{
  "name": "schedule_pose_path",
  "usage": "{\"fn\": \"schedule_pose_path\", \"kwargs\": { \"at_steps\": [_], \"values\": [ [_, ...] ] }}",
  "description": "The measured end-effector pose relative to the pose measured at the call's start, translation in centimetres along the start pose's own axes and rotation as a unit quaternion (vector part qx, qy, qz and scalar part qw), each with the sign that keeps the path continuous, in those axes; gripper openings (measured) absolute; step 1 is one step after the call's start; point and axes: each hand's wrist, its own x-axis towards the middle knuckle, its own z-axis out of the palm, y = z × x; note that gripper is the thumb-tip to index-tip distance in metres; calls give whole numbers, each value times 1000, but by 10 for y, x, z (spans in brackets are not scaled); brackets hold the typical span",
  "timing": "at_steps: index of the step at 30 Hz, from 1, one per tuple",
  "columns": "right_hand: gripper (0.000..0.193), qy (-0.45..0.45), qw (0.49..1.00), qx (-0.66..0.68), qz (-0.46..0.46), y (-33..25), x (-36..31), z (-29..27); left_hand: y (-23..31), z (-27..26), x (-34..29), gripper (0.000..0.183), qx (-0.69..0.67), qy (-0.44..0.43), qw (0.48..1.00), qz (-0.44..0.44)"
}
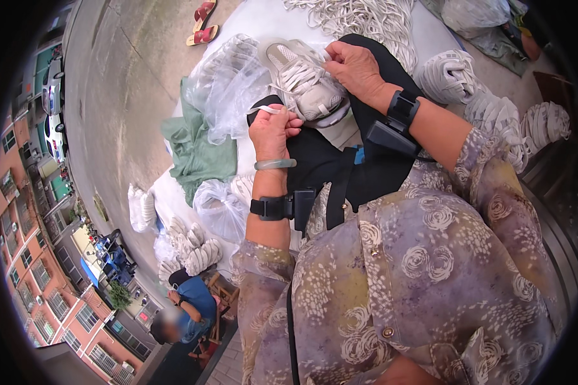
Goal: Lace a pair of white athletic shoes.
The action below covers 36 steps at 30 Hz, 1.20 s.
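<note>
A white sneaker (311, 96) with crisscrossed laces rests across my black-covered knees, its toe pointing toward me. My left hand (274, 135), a pale bangle at its wrist, is closed left of the toe and grips a white shoelace (263, 110) whose end sticks out past the thumb. At the shoe's upper right side, my right hand (359, 72) pinches a bit of white lace between thumb and forefinger; the fingers partly hide it. Each wrist wears a black strap with a box-shaped device.
Loose white laces (359, 22) are heaped beyond the shoe. Clear plastic bags (228, 90) and a green cloth (202, 160) lie to the left. Bundled white shoes (449, 76) stand at the right. Red slippers (203, 29) sit far off. Another person (196, 308) sits at the lower left.
</note>
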Motion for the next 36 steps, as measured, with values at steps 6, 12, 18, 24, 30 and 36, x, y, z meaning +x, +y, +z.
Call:
{"fn": "schedule_pose_path", "kwargs": {
  "at_steps": [6,12,18,24,30,36],
  "values": [
    [17,-7,999,-11,30,-3,0,3,-2,-3,2,14,29,-7,999,14],
    [17,-9,999,-8,39,-1,0,3,-1,0,1,9,114,-10,993,29],
    [17,0,998,-6,56,-5,0,4,-4,2,3,8,137,-9,990,33],
    [16,-32,998,-15,57,-7,-4,2,-4,1,1,9,136,-13,990,42],
    [21,-71,992,-92,-43,-7,-2,6,-1,-3,5,10,113,18,991,64],
    [20,-84,980,-150,-100,-2,-3,7,-1,4,17,10,102,53,992,59]
  ]
}}
